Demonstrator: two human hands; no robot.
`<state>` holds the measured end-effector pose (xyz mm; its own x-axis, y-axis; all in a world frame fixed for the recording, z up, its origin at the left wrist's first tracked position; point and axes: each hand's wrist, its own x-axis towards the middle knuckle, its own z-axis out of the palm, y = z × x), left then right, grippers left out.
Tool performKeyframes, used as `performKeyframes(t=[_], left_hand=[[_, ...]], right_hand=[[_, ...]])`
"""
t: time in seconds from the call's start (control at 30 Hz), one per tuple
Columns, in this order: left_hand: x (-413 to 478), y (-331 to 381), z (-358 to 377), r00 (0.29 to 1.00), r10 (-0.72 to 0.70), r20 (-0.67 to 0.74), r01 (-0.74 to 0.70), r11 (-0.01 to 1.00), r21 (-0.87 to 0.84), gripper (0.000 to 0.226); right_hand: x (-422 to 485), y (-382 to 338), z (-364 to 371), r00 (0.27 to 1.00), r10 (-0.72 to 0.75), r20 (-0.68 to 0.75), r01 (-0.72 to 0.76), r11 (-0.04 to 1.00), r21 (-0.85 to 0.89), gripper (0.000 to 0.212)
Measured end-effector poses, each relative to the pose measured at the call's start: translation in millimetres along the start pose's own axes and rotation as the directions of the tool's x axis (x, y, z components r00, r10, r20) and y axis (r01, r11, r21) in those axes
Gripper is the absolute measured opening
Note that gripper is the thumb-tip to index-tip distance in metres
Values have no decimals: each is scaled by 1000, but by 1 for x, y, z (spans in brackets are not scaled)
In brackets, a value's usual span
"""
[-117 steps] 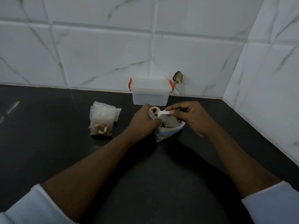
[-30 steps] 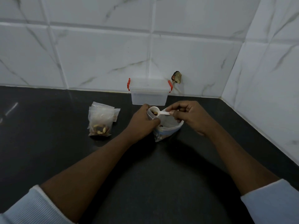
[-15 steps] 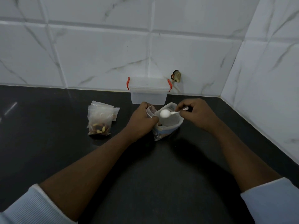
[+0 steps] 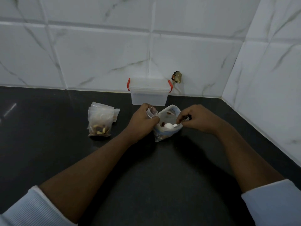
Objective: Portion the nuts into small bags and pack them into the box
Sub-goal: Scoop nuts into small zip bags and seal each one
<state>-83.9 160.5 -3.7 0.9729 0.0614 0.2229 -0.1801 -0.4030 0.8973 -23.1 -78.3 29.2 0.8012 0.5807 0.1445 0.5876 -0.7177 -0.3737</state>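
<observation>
1. Whereas a second ago the bowl of the white spoon (image 4: 168,125) sat at the mouth of the small bag (image 4: 151,112), and half a second ago it hung over the big bag (image 4: 162,136), it is now dipped inside the big bag among the nuts (image 4: 162,123)
2. I read that as one scoop delivered and the next being fetched, so this small bag's portion looks unfinished to me
3. My right hand (image 4: 197,119) pinches the spoon's handle between thumb and fingertips; my left hand (image 4: 143,123) is curled round the small bag, holding its mouth up just beside the big bag's rim
4. The big bag stands on the dark bench (image 4: 146,176) between my hands, just in front of the box (image 4: 149,95)
5. The box sits against the wall tiles with its lid on, so I judge nothing can be packed until it is opened; the filled bags (image 4: 100,121) lie in a small pile to the left, well apart from it
6. No writing is readable anywhere: the big bag shows a blue band but no print I can make out, and the box, apart from its red latches (image 4: 129,84), and the small bags are plain
</observation>
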Motion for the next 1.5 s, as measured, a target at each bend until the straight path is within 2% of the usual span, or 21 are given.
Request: performKeyframes(t=[0.1,0.17,0.23,0.3,0.4,0.6,0.77,0.87,0.93,1.07,1.23,1.37,1.5], left_hand=[[-1,1,0,1000,-2,17,2,1000,-1,27],[-2,0,0,1000,0,25,1,1000,-15,28],[-1,0,0,1000,-1,22,1,1000,-25,29],[-1,-1,1,1000,-3,16,3,1000,-16,28],[0,-2,1,1000,-5,15,5,1000,3,29],[0,-1,2,1000,-13,15,12,1000,3,29],[0,0,2,1000,-14,23,14,1000,17,28],[0,0,2,1000,-15,24,14,1000,15,28],[0,1,2,1000,-14,23,13,1000,19,28],[-2,3,2,1000,-9,23,8,1000,30,28],[-2,1,2,1000,9,5,-9,999,38,25],[-2,0,2,1000,20,-8,-19,999,45,26],[-2,1,2,1000,21,0,-21,999,49,26]], right_hand=[[4,0,8,996,1,-90,-5,999,-44,28],[2,0,7,981,-5,-195,8,1000,14,27],[-2,-2,4,973,-3,-232,26,995,100,26],[-2,-6,5,985,-18,-171,38,993,116,26],[2,-10,16,995,-64,-78,62,998,-28,28],[1,-3,10,962,6,-272,-7,1000,-6,22],[4,-4,18,992,32,-123,-45,993,-108,25],[2,-8,12,975,56,-214,-60,998,-12,21],[1,-8,9,962,66,-266,-73,997,-14,22],[1,-9,12,981,83,-176,-94,994,-52,21],[3,-17,16,967,-19,-255,22,1000,9,22],[4,-14,17,993,-40,-108,26,992,-126,26],[2,-12,5,976,36,-214,-51,997,-65,23]])
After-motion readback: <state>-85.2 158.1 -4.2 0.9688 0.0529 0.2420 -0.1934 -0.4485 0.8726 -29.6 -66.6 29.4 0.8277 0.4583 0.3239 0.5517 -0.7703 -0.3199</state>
